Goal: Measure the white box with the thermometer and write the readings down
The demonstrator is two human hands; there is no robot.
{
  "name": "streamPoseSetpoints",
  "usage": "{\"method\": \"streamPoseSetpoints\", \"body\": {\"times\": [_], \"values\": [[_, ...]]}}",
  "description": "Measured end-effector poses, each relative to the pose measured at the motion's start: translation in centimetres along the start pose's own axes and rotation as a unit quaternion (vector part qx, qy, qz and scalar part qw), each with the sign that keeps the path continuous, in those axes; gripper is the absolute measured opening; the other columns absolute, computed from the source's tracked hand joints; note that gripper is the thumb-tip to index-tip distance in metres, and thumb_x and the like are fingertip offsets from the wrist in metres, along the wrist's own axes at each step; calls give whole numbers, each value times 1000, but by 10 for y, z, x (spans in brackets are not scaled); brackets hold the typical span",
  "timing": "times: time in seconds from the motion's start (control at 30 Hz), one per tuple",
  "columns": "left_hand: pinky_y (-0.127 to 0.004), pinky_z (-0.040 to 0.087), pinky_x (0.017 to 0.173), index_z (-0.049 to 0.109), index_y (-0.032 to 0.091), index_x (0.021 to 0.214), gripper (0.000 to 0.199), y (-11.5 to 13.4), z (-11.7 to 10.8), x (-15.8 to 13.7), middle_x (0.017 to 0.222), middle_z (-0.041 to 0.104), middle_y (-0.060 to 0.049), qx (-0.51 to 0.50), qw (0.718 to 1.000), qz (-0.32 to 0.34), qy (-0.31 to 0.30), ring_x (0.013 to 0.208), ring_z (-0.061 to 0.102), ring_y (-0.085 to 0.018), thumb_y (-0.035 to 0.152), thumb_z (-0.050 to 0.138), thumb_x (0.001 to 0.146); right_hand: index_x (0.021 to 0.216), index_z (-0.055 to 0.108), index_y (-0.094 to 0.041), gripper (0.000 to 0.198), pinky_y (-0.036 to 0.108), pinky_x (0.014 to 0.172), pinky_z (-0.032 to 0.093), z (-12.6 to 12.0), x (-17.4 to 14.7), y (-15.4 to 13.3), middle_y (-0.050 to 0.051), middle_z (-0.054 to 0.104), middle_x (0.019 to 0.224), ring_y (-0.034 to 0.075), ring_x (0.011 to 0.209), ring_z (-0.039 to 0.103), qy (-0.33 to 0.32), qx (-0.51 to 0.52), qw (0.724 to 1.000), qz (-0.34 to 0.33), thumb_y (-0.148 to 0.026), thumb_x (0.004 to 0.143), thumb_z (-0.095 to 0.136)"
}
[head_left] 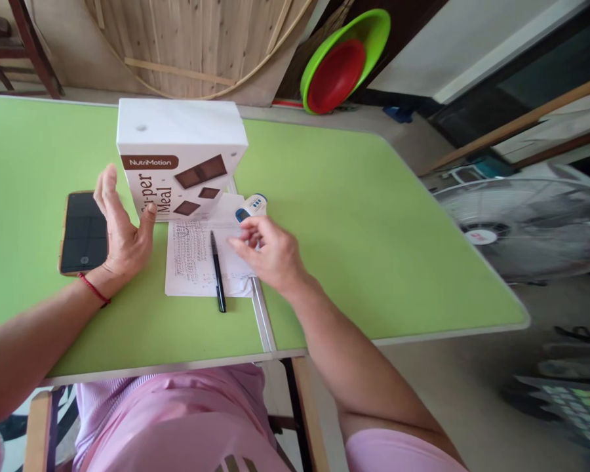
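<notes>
A white NutriMotion box (187, 170) with chocolate pieces printed on its front stands upright on the green table. My left hand (125, 229) is at the box's lower left corner, fingers spread and the thumb in front of its printed face; whether it touches is hard to tell. My right hand (270, 252) hovers over the paper's right side, fingers loosely curled, thumb apart from them, with nothing visible between. Just beyond its fingertips lies a small white and blue device (255, 204). A black pen (218, 275) rests on the handwritten paper (189, 259), which extends beside the box.
A phone (83, 233) in a yellowish case lies left of my left hand. The green table (373, 236) has a metal seam (262, 314) across it. Beyond its edges are a standing fan (511, 229), green and red basins (337, 75) and a round wooden board (196, 39).
</notes>
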State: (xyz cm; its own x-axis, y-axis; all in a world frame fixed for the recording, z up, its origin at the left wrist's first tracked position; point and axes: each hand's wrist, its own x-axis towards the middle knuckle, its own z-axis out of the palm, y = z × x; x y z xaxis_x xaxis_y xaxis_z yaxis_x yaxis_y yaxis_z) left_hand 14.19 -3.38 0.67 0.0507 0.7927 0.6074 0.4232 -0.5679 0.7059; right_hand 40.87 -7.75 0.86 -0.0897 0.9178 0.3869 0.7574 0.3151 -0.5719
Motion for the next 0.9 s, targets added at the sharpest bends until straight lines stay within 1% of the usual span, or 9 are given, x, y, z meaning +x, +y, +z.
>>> {"method": "streamPoseSetpoints", "body": {"times": [0.1, 0.2, 0.3, 0.37, 0.47, 0.57, 0.73, 0.8, 0.9], "values": [[-65, 23, 122, 19, 31, 154, 74, 24, -3, -9, 159, 22, -9, 96, 991, 84, 50, 150, 20, -40, 50, 58, 94, 97, 64, -21, 27, 30, 54, 45, 11, -8, -19, 2, 65, 71, 15, 60, 56, -88, 0, 996, -14, -43, 83, 69], [-59, 38, 115, 26, 29, 152, 71, 48, -3, -19, 152, 33, -13, 102, 972, 213, 11, 142, 37, -35, 33, 62, 91, 106, 66, -21, 25, 30, 54, 42, 12, -8, -24, 0, 63, 68, 15, 58, 55, -116, 16, 993, -1, -29, 82, 63], [-44, 52, 98, 50, 17, 132, 45, 62, 2, -30, 123, 59, -15, 37, 916, 354, -182, 112, 60, -27, 27, 61, 90, 101, 69, -24, 22, 33, 61, 49, 5, -5, -21, 0, 65, 74, 16, 64, 58, -70, 108, 992, -6, -25, 86, 52], [-41, 53, 94, 60, 15, 110, 25, 67, 6, -38, 103, 67, -11, -1, 862, 393, -319, 94, 64, -24, 33, 58, 92, 98, 68, -25, 23, 36, 70, 54, 0, -4, -19, 3, 66, 82, 18, 74, 62, -11, 178, 984, -16, -28, 90, 47], [-49, 47, 102, 65, 16, 88, 30, 72, 12, -47, 84, 67, -6, 2, 814, 390, -431, 76, 62, -21, 46, 57, 92, 111, 62, -27, 25, 40, 78, 56, -1, -3, -22, 4, 62, 91, 19, 81, 62, 68, 274, 959, -22, -39, 89, 56], [-64, 30, 115, 68, 15, 99, 42, 77, 14, -54, 94, 68, -9, 11, 805, 356, -475, 86, 62, -25, 55, 59, 88, 108, 54, -30, 38, 37, 77, 56, 4, -7, -29, 1, 54, 83, 17, 75, 57, 106, 343, 933, -6, -51, 81, 70], [-74, 11, 118, 52, 11, 141, 86, 83, 9, -62, 143, 51, -24, 75, 802, 280, -522, 135, 45, -42, 60, 75, 74, 93, 54, -27, 40, 32, 60, 49, 16, -17, -40, -4, 49, 66, 13, 58, 48, 7, 414, 907, 82, -67, 91, 51], [-74, 7, 119, 46, 12, 148, 99, 84, 8, -63, 153, 42, -25, 81, 787, 279, -545, 144, 35, -44, 67, 75, 71, 96, 61, -25, 41, 31, 61, 49, 18, -20, -41, -3, 53, 66, 12, 59, 50, -21, 404, 909, 99, -63, 94, 47], [-73, 7, 120, 45, 16, 149, 99, 86, 7, -62, 158, 37, -23, 91, 770, 278, -567, 149, 29, -42, 71, 73, 71, 97, 65, -23, 28, 30, 62, 50, 18, -24, -39, -2, 60, 71, 11, 62, 55, -41, 367, 925, 91, -48, 95, 53]]}}
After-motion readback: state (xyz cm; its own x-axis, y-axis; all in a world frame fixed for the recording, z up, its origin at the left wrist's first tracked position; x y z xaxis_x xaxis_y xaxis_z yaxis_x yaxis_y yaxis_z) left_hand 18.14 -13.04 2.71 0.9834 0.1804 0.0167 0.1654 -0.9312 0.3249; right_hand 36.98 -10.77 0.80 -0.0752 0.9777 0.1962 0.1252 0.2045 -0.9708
